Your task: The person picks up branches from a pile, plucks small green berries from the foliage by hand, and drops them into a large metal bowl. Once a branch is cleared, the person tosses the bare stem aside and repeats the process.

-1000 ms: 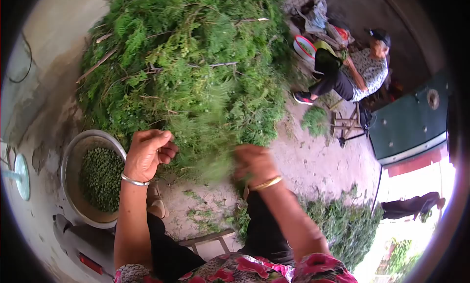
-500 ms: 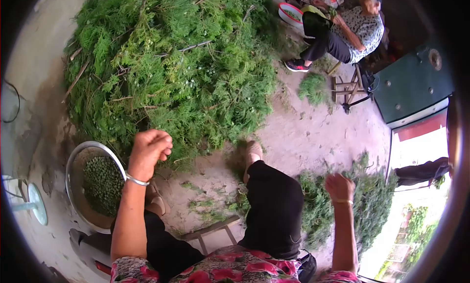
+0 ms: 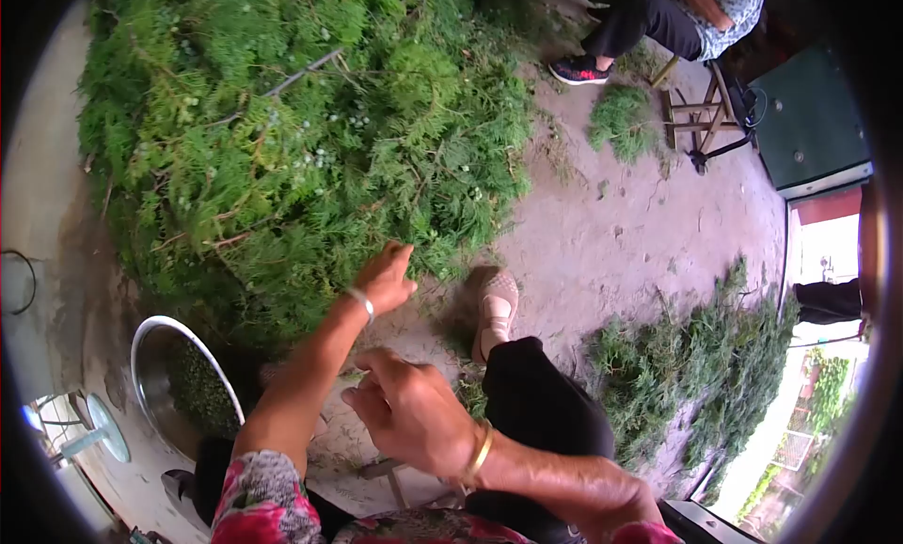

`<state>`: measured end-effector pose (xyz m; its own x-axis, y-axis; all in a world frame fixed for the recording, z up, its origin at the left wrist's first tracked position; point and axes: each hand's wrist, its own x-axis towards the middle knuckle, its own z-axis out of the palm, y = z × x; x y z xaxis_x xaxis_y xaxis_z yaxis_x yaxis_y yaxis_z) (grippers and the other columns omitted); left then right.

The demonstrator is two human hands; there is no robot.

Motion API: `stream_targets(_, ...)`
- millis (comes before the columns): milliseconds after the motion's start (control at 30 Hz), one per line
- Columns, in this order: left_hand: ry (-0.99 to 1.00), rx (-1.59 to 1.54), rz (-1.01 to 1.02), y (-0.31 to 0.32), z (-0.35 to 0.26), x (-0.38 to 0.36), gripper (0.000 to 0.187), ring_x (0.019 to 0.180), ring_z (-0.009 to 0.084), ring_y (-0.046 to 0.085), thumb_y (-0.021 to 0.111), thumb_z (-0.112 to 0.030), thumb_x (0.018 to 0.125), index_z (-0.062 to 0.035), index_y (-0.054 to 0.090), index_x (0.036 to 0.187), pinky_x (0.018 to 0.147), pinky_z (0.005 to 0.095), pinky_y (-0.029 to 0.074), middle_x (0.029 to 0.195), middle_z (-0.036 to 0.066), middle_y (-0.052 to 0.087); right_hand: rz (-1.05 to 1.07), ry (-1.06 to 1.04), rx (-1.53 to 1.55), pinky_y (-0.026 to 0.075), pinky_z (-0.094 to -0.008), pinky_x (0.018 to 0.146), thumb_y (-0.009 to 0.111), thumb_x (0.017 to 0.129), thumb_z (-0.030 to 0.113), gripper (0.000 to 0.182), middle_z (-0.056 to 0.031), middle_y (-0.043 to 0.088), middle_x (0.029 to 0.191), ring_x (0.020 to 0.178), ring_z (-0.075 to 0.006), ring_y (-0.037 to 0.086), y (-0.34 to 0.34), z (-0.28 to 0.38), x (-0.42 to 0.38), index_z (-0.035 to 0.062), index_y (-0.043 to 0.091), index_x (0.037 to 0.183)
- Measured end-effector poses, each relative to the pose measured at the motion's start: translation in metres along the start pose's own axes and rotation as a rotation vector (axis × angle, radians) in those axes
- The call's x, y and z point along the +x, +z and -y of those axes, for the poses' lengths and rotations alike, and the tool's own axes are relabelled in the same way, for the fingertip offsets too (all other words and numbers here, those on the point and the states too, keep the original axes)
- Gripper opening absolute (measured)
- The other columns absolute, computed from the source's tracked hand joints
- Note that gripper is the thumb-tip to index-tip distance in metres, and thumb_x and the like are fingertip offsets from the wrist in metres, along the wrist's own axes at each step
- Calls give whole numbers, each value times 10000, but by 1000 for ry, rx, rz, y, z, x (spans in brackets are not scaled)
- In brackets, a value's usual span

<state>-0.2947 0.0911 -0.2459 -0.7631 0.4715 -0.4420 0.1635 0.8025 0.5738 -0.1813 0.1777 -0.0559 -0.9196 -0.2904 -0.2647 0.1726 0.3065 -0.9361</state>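
A large pile of cut cypress-like branches (image 3: 310, 158), dotted with small pale green cones, fills the upper left. My left hand (image 3: 386, 281), with a silver bracelet at its wrist, reaches to the pile's near edge. Its index finger and thumb are apart, and I see nothing held. Closer to my body is my right hand (image 3: 419, 414), wearing a gold bracelet. The fingers there are curled in, and anything inside them is hidden. To the left stands a metal basin (image 3: 141, 356) holding many small green cones (image 3: 199, 392), partly covered by my left arm.
A second heap of green sprigs (image 3: 696, 370) lies at the right by the bright doorway. Another person (image 3: 649, 22) sits at upper right near a wooden stool (image 3: 701, 116). A small green clump (image 3: 623, 121) lies near that person's shoe. My foot (image 3: 497, 304) is beside the pile.
My left hand has moved right along the pile's edge and its fingers have extended. My right hand has swung left from the side heap to in front of me. The view has tilted down.
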Motion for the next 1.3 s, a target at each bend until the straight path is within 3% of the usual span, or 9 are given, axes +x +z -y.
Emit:
stream_targets(233,40,202,-165,-25,-18,158,917,1249,363,345,702,-47,683,-44,128,1398,1031,351,332,1461,210,10,-185,157,250,450,-373,515,622,753,47,244,-188,580,686,622,-323,608,-40,7,-7,-45,499,943)
stream_targets(333,-6,182,-253,-10,-4,188,890,1183,375,430,724,-121,685,-56,176,1382,987,388,378,1449,220,110,-179,175,308,447,-374,513,613,746,24,231,-189,577,686,627,-332,605,-48,5,-3,-48,490,929)
stream_targets(400,-193,455,126,-16,-12,173,822,1185,359,435,732,-202,689,-81,255,1348,974,397,379,1419,219,229,-189,210,363,444,-382,516,600,754,34,221,-192,573,682,630,-338,602,-51,4,-2,-46,483,922)
stream_targets(467,-138,503,-11,21,28,170,496,1116,307,500,619,-191,773,-74,417,1211,870,406,429,1274,198,436,-167,215,342,445,-385,518,598,759,42,222,-195,572,684,631,-339,602,-53,5,-1,-46,483,927)
stream_targets(633,-172,509,-118,15,41,97,185,928,320,587,482,-76,805,-62,582,960,756,428,455,942,158,611,-126,166,225,449,-387,537,603,794,123,224,-183,586,701,649,-319,609,-37,4,-5,-28,494,919)
stream_targets(800,-197,146,36,-11,50,4,414,944,337,578,736,-176,641,-69,575,1008,774,425,465,956,174,617,-19,50,28,490,-371,577,608,770,64,288,-200,595,739,692,-323,629,-16,0,-2,-38,473,1003)
stream_targets(1000,-126,-591,-62,-60,32,-91,176,425,62,477,597,-138,787,28,598,843,399,222,386,564,18,528,-50,-36,-184,481,-402,588,602,754,105,188,-216,586,702,663,-366,603,10,-10,12,-25,554,881)
stream_targets(1167,-90,-837,-305,-117,-22,-173,121,448,64,452,583,-76,801,36,593,754,414,218,366,582,-6,505,-19,120,-50,480,-316,570,595,793,163,249,-140,628,721,650,-185,628,7,-18,38,-52,584,919)
stream_targets(1300,-35,-889,-442,-129,-31,-209,119,458,59,420,574,-44,819,35,589,732,417,201,345,569,-17,461,-174,69,202,493,-347,629,626,782,237,351,-216,627,755,704,-301,634,14,-8,44,-74,589,939)
